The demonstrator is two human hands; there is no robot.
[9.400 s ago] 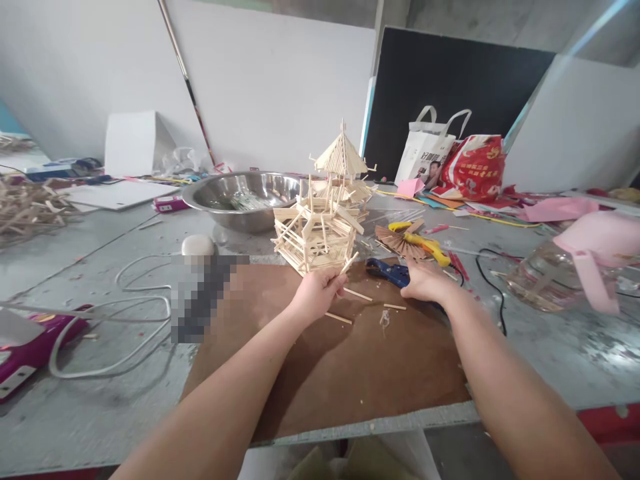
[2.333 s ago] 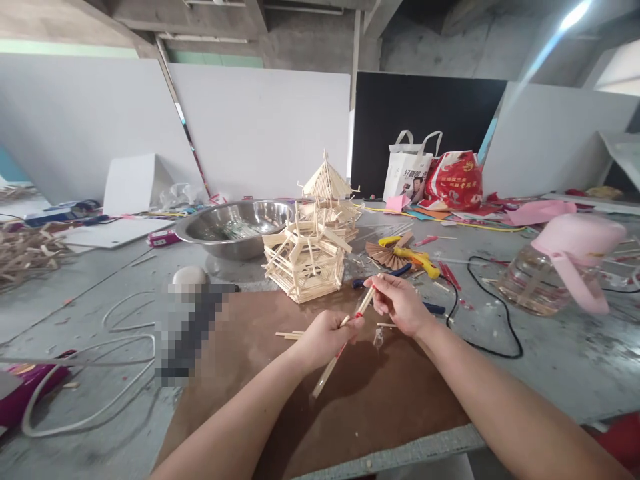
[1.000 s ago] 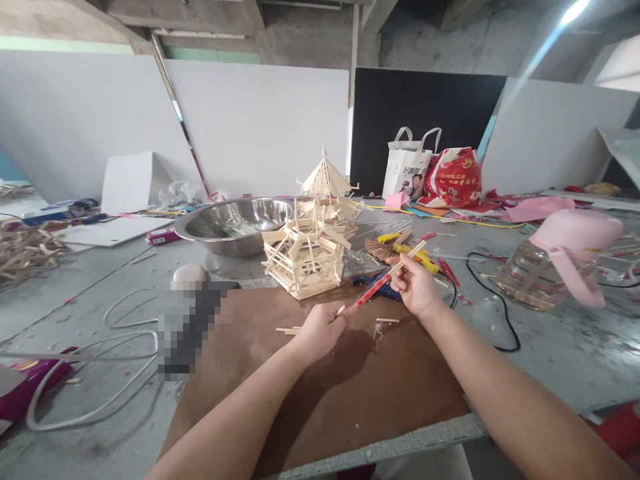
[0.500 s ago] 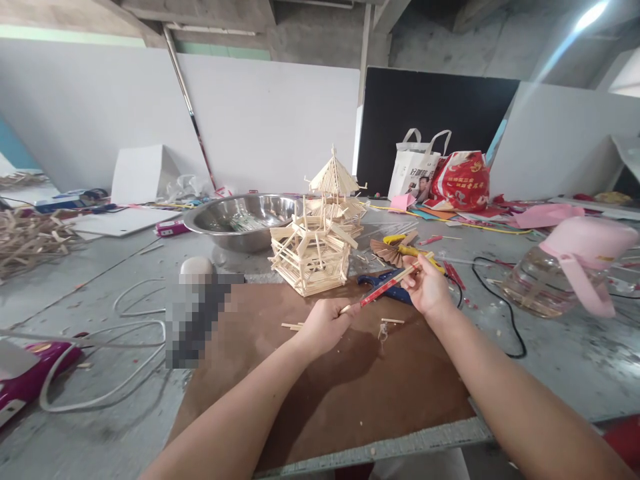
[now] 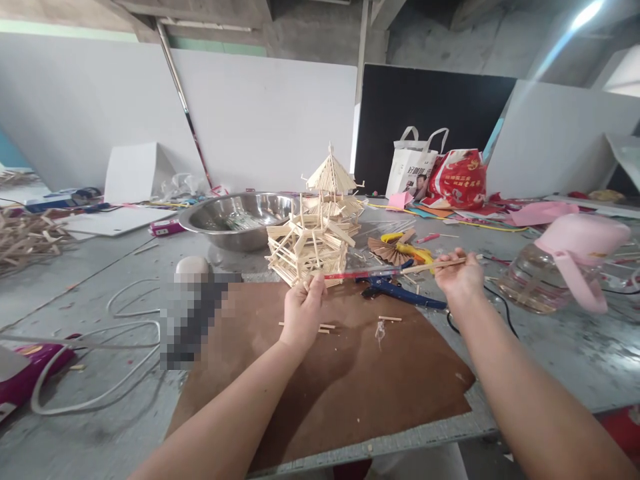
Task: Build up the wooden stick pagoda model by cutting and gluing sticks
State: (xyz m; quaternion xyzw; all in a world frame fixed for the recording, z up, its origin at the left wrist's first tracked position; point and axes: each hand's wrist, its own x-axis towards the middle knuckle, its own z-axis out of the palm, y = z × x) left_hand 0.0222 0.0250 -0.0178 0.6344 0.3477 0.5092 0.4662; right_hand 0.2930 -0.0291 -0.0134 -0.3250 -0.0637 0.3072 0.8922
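My left hand [image 5: 304,305] is closed in a fist on the end of a thin red paper sleeve [image 5: 360,273], held level over the brown board [image 5: 330,387]. My right hand [image 5: 459,275] is closed on a pair of wooden chopsticks [image 5: 440,265] that stick partly out of the sleeve's right end. Just behind my left hand stands a stick-built pagoda base [image 5: 307,245], with a roofed stick tower [image 5: 332,180] behind it. A few short cut sticks [image 5: 325,327] lie on the board.
Blue-handled cutters [image 5: 400,293] and a yellow tool [image 5: 413,252] lie between my hands. A steel bowl [image 5: 235,217] sits behind, a pink-lidded jug [image 5: 565,267] to the right, bags [image 5: 457,177] at the back. White cable [image 5: 120,373] and a pink device [image 5: 20,383] lie left.
My hands have drawn apart: the right moved right with the chopsticks, sliding them out of the red sleeve, while the left rose toward the pagoda base holding the sleeve's end.
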